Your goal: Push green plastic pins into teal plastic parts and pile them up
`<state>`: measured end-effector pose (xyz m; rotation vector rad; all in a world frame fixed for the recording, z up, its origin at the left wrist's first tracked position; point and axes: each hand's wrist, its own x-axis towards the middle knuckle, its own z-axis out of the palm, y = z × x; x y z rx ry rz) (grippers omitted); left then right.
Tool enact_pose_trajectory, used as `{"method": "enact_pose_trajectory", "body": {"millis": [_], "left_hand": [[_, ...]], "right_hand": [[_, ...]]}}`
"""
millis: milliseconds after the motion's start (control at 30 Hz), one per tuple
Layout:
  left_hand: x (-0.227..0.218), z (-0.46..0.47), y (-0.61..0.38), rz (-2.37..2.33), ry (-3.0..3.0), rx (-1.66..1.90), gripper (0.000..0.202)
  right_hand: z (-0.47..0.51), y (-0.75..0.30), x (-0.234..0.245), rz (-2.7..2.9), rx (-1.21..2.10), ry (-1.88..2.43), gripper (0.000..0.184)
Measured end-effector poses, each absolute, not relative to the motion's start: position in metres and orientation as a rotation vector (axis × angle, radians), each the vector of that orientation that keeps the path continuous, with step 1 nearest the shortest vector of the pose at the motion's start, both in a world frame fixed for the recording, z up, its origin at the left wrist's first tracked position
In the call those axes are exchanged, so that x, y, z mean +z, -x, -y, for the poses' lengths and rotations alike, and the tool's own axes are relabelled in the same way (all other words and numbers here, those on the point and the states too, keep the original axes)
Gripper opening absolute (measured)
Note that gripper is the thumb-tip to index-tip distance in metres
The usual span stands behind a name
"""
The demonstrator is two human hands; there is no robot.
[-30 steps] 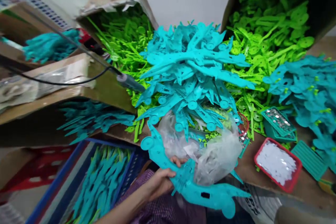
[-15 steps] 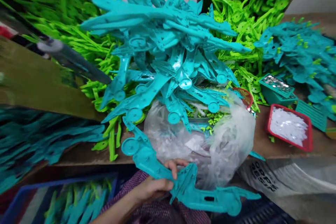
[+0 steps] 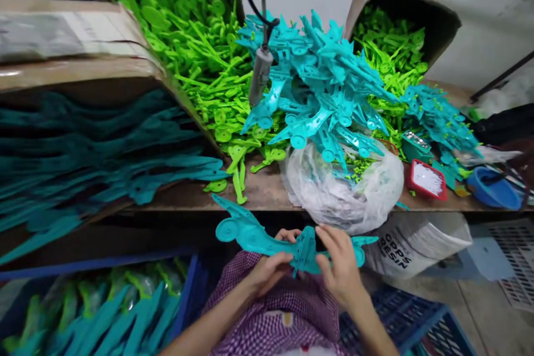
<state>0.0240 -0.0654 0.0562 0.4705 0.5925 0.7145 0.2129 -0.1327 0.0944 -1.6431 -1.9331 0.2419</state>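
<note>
A long turquoise plastic part [image 3: 258, 238], with round discs and a raised middle piece, is held level in front of my lap. My left hand [image 3: 275, 261] is closed round it left of the middle, thumb on the near side. My right hand [image 3: 339, 258] grips it just right of the raised piece, fingers over its top edge. Beyond it, a clear plastic bag [image 3: 346, 206] with small green pieces in it lies at the bench's front edge. Behind the bag rises a heap of similar turquoise parts [image 3: 321, 78].
Green parts [image 3: 208, 83] spill from a carton at the back. A hanging screwdriver [image 3: 261, 75] dangles left of the turquoise heap. To the right sit a red tray [image 3: 426, 179] of white pieces and a blue bowl [image 3: 494, 188]. A blue crate [image 3: 189, 289] of parts stands lower left.
My right hand has come into view and taken hold of the turquoise part's right half. My left hand keeps its grip. The view has shifted, showing more of the bench and floor.
</note>
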Motion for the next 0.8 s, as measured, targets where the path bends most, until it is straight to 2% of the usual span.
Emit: {"method": "enact_pose_trajectory", "body": {"millis": [133, 233, 333, 467, 533, 633, 800], "left_hand": [[0.036, 0.077, 0.002, -0.56, -0.504, 0.705, 0.022], [0.014, 0.078, 0.033, -0.605, -0.481, 0.702, 0.038], [-0.011, 0.073, 0.064, -0.741, -0.296, 0.709, 0.055], [-0.035, 0.065, 0.084, -0.92, -0.173, 0.763, 0.064], [-0.039, 0.063, 0.082, -0.958, -0.16, 0.778, 0.064], [-0.037, 0.059, 0.074, -0.959, -0.183, 0.778, 0.063], [-0.021, 0.04, 0.07, -0.905, -0.285, 0.821, 0.063]], "right_hand": [[0.142, -0.174, 0.02, 1.808, 0.264, 1.779, 0.047], [0.155, -0.168, -0.031, 1.791, 0.235, 1.795, 0.044], [0.166, -0.168, -0.054, 1.866, 0.235, 1.776, 0.041], [0.156, -0.166, -0.033, 1.912, 0.303, 1.799, 0.034], [0.133, -0.179, -0.004, 1.779, 0.258, 1.82, 0.028], [0.075, -0.226, 0.042, 1.543, 0.113, 1.877, 0.028], [-0.03, -0.313, 0.071, 1.599, 0.017, 2.345, 0.034]]}}
